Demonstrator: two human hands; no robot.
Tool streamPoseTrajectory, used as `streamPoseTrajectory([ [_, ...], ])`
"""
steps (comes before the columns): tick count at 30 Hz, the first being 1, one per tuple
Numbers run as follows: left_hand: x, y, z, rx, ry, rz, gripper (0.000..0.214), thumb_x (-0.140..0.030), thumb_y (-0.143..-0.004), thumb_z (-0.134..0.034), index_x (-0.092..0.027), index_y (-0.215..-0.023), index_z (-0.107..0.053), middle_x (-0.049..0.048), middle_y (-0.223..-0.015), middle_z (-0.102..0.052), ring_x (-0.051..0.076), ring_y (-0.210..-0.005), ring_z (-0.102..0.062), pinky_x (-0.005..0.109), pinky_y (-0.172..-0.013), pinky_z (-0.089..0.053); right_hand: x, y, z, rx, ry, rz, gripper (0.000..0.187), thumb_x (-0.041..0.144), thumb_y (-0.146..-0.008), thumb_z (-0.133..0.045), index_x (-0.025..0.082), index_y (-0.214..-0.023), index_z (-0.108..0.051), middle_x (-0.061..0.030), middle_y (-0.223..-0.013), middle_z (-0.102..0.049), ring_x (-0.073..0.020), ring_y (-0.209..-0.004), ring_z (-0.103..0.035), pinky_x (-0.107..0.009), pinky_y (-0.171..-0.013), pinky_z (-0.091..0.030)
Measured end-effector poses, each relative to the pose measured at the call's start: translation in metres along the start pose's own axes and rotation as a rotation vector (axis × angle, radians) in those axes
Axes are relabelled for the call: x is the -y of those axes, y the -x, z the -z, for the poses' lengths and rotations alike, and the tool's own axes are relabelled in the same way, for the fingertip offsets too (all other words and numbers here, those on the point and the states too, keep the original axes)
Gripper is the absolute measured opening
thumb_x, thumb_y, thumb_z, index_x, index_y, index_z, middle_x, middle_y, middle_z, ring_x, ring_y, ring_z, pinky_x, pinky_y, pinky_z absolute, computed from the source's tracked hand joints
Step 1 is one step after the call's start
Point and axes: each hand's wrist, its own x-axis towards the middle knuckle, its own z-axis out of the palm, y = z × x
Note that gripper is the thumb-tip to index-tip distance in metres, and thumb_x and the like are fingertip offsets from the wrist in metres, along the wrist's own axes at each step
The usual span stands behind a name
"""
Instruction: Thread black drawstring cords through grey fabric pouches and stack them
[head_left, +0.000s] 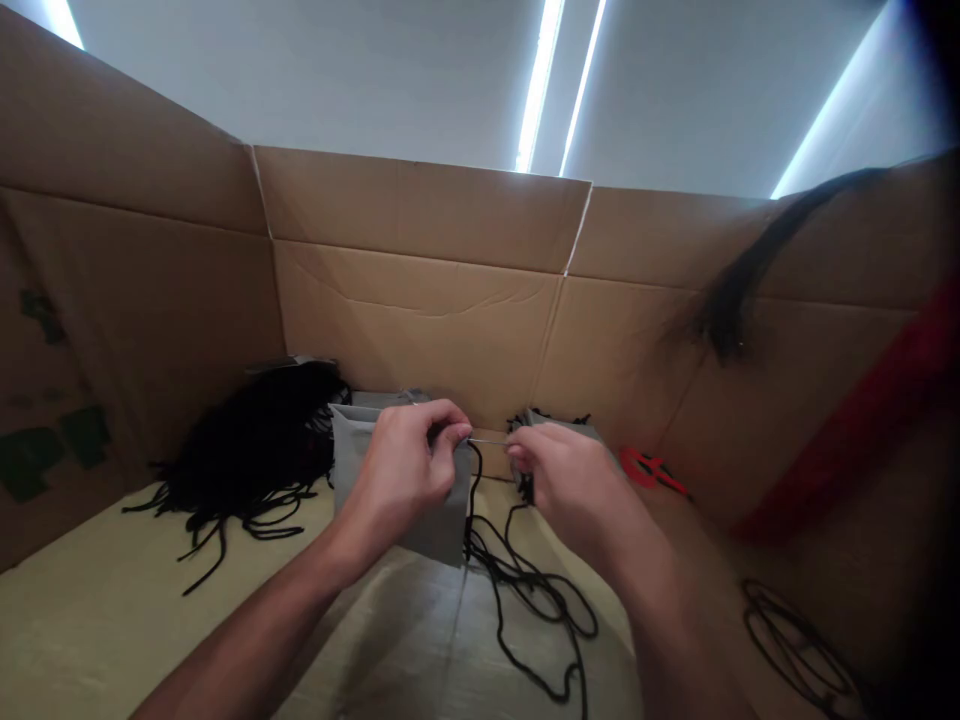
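Observation:
My left hand (420, 455) pinches the top right corner of a flat grey fabric pouch (435, 530), held upright over the table. My right hand (562, 475) is closed, its fingertips pinching one end of a thin metal rod (489, 441) like a needle. The rod's other end meets my left fingertips at the pouch's corner; whether it passes through the fabric is hidden. A black cord (476, 490) hangs along the pouch's right edge and runs in loose loops onto the table. Behind my right hand lies a stack of grey pouches (577, 428) with black cord ends.
A large heap of black cords (247, 440) lies at the left on the pale table (90, 600). Red-handled scissors (645, 468) lie at the right, near a coiled dark cord (799, 645). Tall cardboard walls (420, 290) enclose the back and sides. Dark hair (735, 300) hangs at upper right.

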Motion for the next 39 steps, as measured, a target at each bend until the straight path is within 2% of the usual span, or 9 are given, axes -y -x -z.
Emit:
streamPoseTrajectory([
  [7, -0.004, 0.005, -0.01, 0.014, 0.003, 0.012, 0.023, -0.01, -0.091, -0.062, -0.019, -0.077, -0.078, 0.0029, -0.069, -0.077, 0.017, -0.06, -0.065, 0.027, -0.059, -0.044, 0.007, 0.0, -0.011, -0.067, 0.019, 0.128, 0.029, 0.0, -0.096, -0.05, 0.017, -0.086, -0.072, -0.0067, -0.08, -0.075, -0.0209, -0.074, -0.068, -0.03, -0.067, -0.045],
  [16, -0.006, 0.005, -0.009, 0.002, -0.005, 0.006, 0.02, -0.013, -0.094, -0.065, -0.019, -0.08, -0.078, 0.0029, -0.07, -0.077, 0.017, -0.06, -0.064, 0.029, -0.061, -0.042, 0.006, 0.0, -0.005, -0.076, -0.019, 0.046, 0.03, 0.001, -0.095, -0.05, 0.019, -0.083, -0.071, -0.0056, -0.076, -0.075, -0.0202, -0.069, -0.07, -0.029, -0.064, -0.045],
  [20, -0.009, 0.006, -0.008, 0.019, 0.018, 0.008, 0.021, -0.01, -0.093, -0.062, -0.018, -0.081, -0.077, 0.0028, -0.072, -0.076, 0.016, -0.063, -0.063, 0.028, -0.062, -0.041, 0.016, -0.001, 0.003, -0.005, -0.187, -0.012, 0.028, 0.011, -0.101, -0.051, 0.02, -0.092, -0.076, -0.0051, -0.081, -0.079, -0.0198, -0.072, -0.073, -0.028, -0.064, -0.048],
  [23, -0.012, 0.006, 0.003, 0.142, 0.072, -0.032, 0.024, -0.023, -0.097, -0.068, -0.017, -0.075, -0.074, -0.0011, -0.061, -0.068, 0.012, -0.053, -0.053, 0.026, -0.056, -0.036, 0.007, 0.002, 0.019, 0.047, -0.451, -0.101, 0.034, 0.034, -0.111, -0.047, 0.023, -0.106, -0.079, -0.0041, -0.086, -0.081, -0.0195, -0.074, -0.075, -0.028, -0.065, -0.053],
  [26, -0.013, 0.008, 0.013, 0.312, 0.167, -0.2, 0.041, -0.035, -0.097, -0.075, -0.016, -0.062, -0.065, -0.003, -0.057, -0.062, 0.008, -0.05, -0.047, 0.025, -0.056, -0.035, -0.014, 0.005, 0.026, -0.128, -0.507, -0.223, 0.037, 0.049, -0.11, -0.051, 0.024, -0.121, -0.076, -0.0096, -0.108, -0.082, -0.0241, -0.096, -0.078, -0.034, -0.08, -0.059],
  [29, -0.013, 0.014, 0.016, 0.413, 0.3, -0.37, 0.05, -0.031, -0.094, -0.08, -0.016, -0.055, -0.052, -0.0044, -0.055, -0.056, 0.007, -0.052, -0.046, 0.024, -0.055, -0.033, -0.028, 0.002, 0.017, -0.237, -0.53, -0.253, 0.039, 0.044, -0.103, -0.064, 0.024, -0.137, -0.067, -0.0133, -0.136, -0.075, -0.0295, -0.123, -0.071, -0.044, -0.1, -0.057],
  [33, -0.011, 0.018, 0.011, 0.5, 0.314, -0.386, 0.05, -0.028, -0.091, -0.084, -0.016, -0.058, -0.048, -0.006, -0.054, -0.052, 0.007, -0.052, -0.044, 0.024, -0.053, -0.032, -0.023, -0.006, 0.007, -0.159, -0.871, -0.235, 0.037, 0.041, -0.096, -0.074, 0.023, -0.129, -0.068, -0.0111, -0.119, -0.08, -0.0264, -0.107, -0.076, -0.04, -0.091, -0.06],
  [36, -0.011, 0.016, 0.006, 0.393, 0.306, -0.358, 0.046, -0.025, -0.09, -0.084, -0.017, -0.064, -0.048, -0.0066, -0.059, -0.053, 0.007, -0.055, -0.047, 0.023, -0.058, -0.038, -0.01, -0.007, 0.009, -0.12, -0.943, -0.229, 0.022, 0.039, -0.091, -0.08, 0.023, -0.106, -0.075, -0.0068, -0.103, -0.081, -0.0232, -0.093, -0.076, -0.035, -0.082, -0.06],
  [39, -0.011, 0.013, -0.002, 0.136, 0.323, -0.267, 0.016, -0.021, -0.093, -0.079, -0.021, -0.098, -0.063, 0.0006, -0.095, -0.066, 0.013, -0.086, -0.062, 0.023, -0.074, -0.051, 0.001, -0.005, 0.011, -0.16, -0.867, -0.26, 0.014, 0.035, -0.093, -0.078, 0.022, -0.096, -0.076, -0.0044, -0.092, -0.079, -0.0207, -0.081, -0.073, -0.032, -0.072, -0.057],
])
